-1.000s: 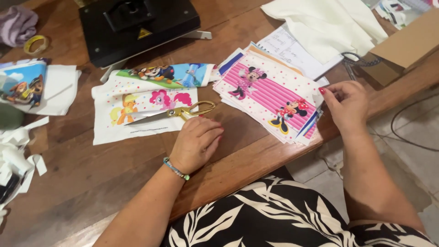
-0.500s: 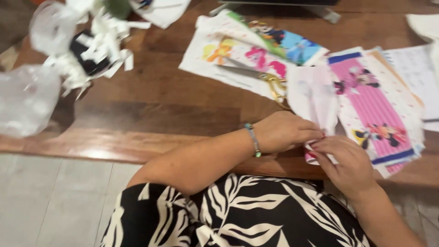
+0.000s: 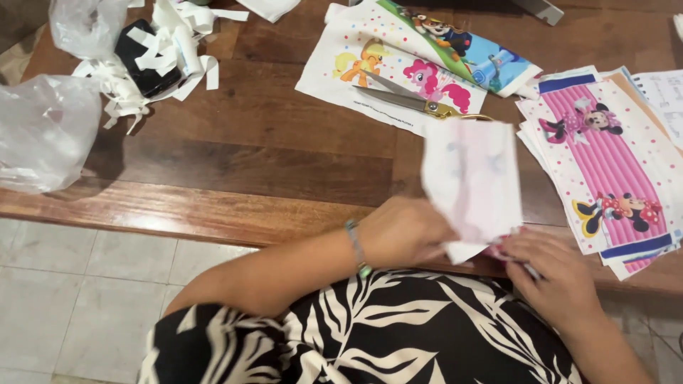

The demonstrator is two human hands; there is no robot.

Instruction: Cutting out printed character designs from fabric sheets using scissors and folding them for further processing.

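Wooden table (image 3: 235, 163): both hands hold paper sheet (image 3: 471, 181).

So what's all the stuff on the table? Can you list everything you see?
held sheet: one, white with faint pink, raised at the table's near edge, pinched by both hands
pink striped sheets: a stack, pink and white with cartoon mice, right side
pony sheet: one, white with dots, top middle
blue cartoon sheet: one, blue and green, beside the pony sheet
scissors: one pair, gold handles, on the pony sheet
paper scraps: a heap, white, top left, over a black object
plastic bags: two, clear, left edge
table: one, brown wood
left hand: bracelet on wrist
right hand: at the sheet's lower corner
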